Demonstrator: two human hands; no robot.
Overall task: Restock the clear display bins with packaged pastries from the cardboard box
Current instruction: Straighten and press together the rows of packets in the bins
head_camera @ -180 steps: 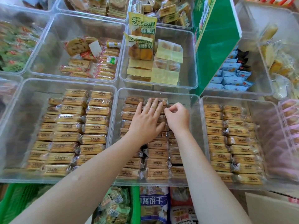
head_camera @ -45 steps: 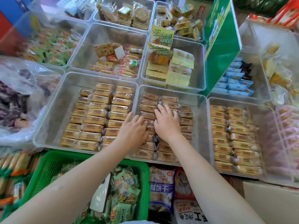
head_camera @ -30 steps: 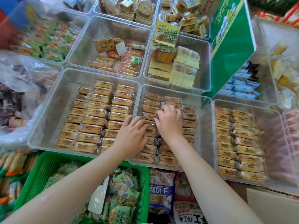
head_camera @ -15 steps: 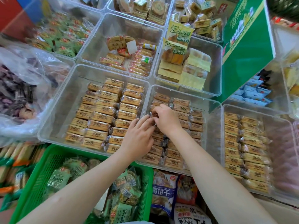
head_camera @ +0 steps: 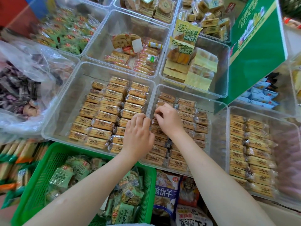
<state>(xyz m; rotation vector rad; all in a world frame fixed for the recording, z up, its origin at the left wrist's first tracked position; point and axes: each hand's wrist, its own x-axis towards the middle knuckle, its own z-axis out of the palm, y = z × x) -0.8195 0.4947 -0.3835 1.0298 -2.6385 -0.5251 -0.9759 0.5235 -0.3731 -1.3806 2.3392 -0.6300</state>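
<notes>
Both my hands are in the middle clear bin point(head_camera: 216, 103), which holds rows of brown wrapped pastries point(head_camera: 187, 110). My right hand point(head_camera: 169, 119) has its fingers curled onto a packet at the left column of that bin and pinches its wrapper. My left hand point(head_camera: 138, 134) lies over the bin's left wall, fingers bent down onto the packets there; what they grip is hidden. The bin to the left point(head_camera: 68, 95) and the bin to the right point(head_camera: 231, 111) hold similar golden packets in rows.
A green basket point(head_camera: 42, 168) of green snack packs sits below the bins. A large plastic bag point(head_camera: 24, 75) of dark sweets lies at the left. A green cardboard box point(head_camera: 257, 51) stands behind the middle bin. Further bins of mixed pastries fill the back.
Both hands have drifted left within the middle bin, from its centre to its left column. My right hand's fingers have curled onto a packet. The view has shifted left and down.
</notes>
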